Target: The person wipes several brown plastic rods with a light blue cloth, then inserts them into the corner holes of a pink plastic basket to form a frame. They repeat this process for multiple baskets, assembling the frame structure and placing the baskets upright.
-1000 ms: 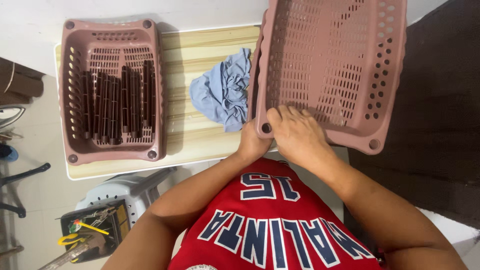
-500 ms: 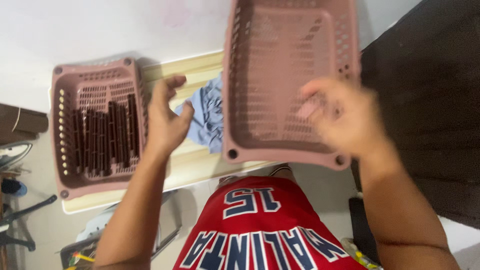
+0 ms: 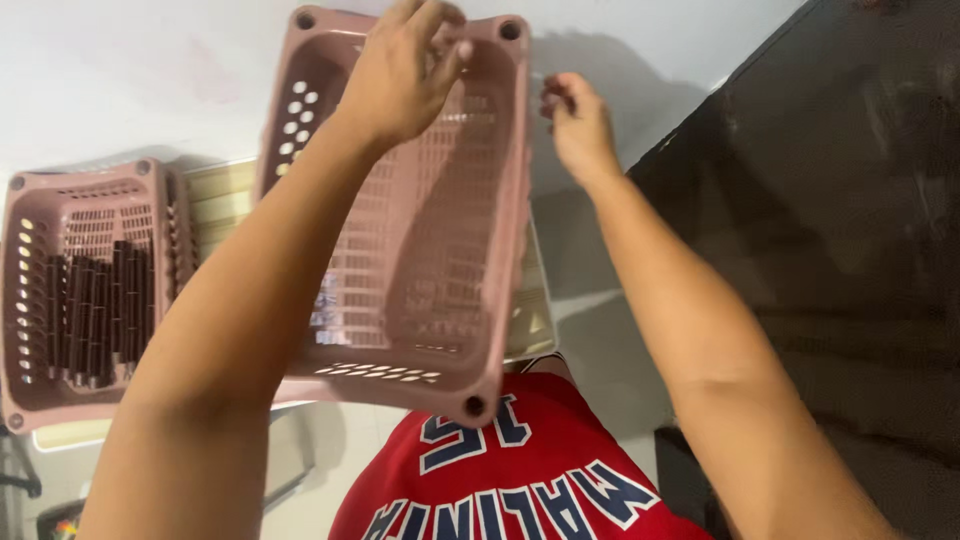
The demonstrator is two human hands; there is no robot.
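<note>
An empty pink plastic basket (image 3: 430, 290) with a perforated floor and slotted walls is raised off the table and tilted toward me. My left hand (image 3: 400, 70) reaches across it and grips its far rim, with the forearm lying over the basket's left side. Just beyond the basket's far right corner, my right hand (image 3: 578, 118) hovers with its fingers loosely curled and holds nothing. The blue cloth seen earlier is hidden behind the basket.
A second pink basket (image 3: 30, 300) stands at the left on a pale slatted table (image 3: 215, 200) and holds several dark brown sticks (image 3: 95, 310). A dark floor mat (image 3: 830, 230) lies at the right. The floor is white.
The basket has risen toward the camera and turned lengthwise. My left hand moved from beside the cloth onto the far rim. My right hand has come off the basket.
</note>
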